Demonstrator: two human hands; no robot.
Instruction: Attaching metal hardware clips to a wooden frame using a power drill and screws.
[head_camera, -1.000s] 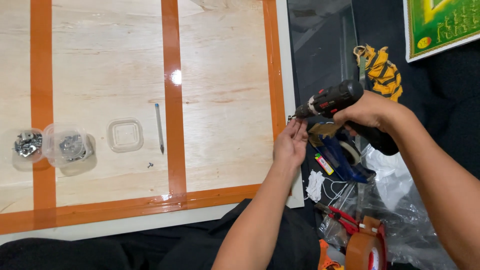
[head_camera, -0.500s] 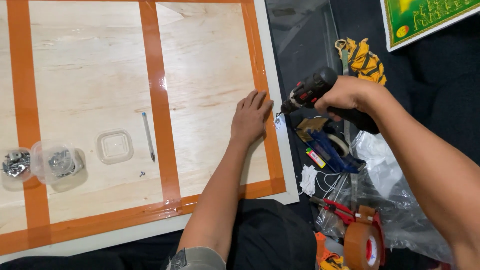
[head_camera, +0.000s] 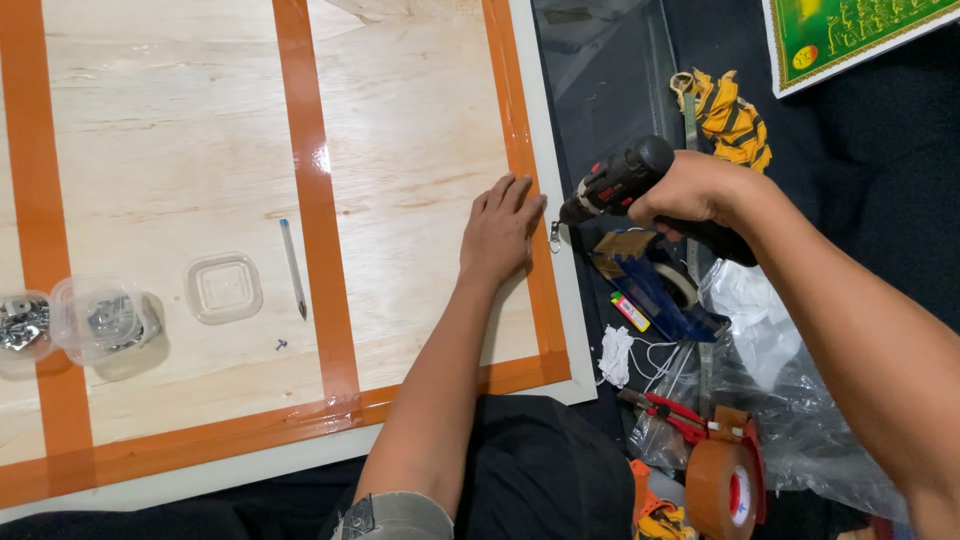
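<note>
Drill (head_camera: 622, 184) met the board's (head_camera: 420, 150) right edge.
Right hand (head_camera: 690, 190) gripped it tight; left hand (head_camera: 497, 232) lay open, flat on the wood, holding nothing.

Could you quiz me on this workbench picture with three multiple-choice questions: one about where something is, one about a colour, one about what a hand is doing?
1. Where does the pencil lie?
A. On the wooden board
B. Among the tools on the dark floor
C. In the left hand

2. What colour are the tape strips on the board?
A. Blue
B. Orange
C. Green

3. What is the right hand doing?
A. Resting open
B. Holding scissors
C. Gripping a drill

Answers: 1 A, it lies beside a strip; 2 B, all strips are orange; 3 C, its fingers wrap the drill's handle.
</note>
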